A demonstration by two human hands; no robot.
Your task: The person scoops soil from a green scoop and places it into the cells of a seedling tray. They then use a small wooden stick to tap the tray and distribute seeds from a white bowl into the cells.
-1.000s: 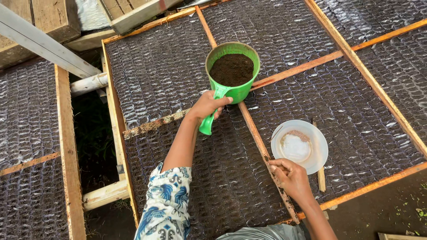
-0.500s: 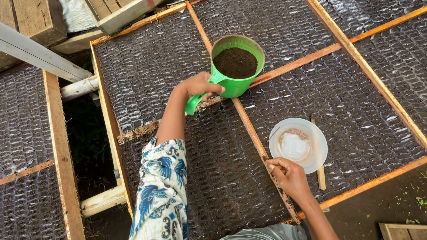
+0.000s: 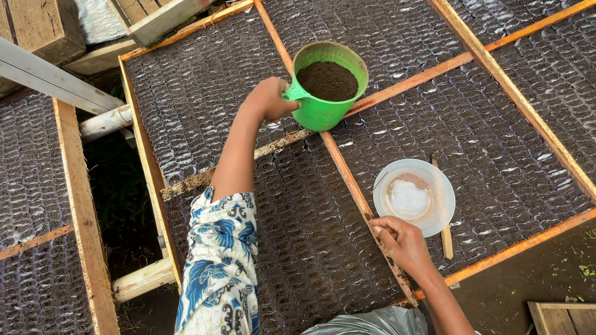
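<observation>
Left hand (image 3: 268,99) grips the handle of the green jug (image 3: 328,87), full of dark soil, set on the wooden slats over the seedling trays (image 3: 198,93). Right hand (image 3: 400,239) loosely curled beside the white dish (image 3: 434,186) of seeds. Soil unpoured; cells look mostly filled.

White plate (image 3: 442,192) with pale powder lower right of my view, thin wooden stick (image 3: 446,241) beside it; wooden planks (image 3: 43,25) upper left; dirt ground (image 3: 528,279) lower right.

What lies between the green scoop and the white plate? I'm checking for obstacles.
In the head view, only a wooden slat and soil-filled cells separate green scoop from white plate.
</observation>
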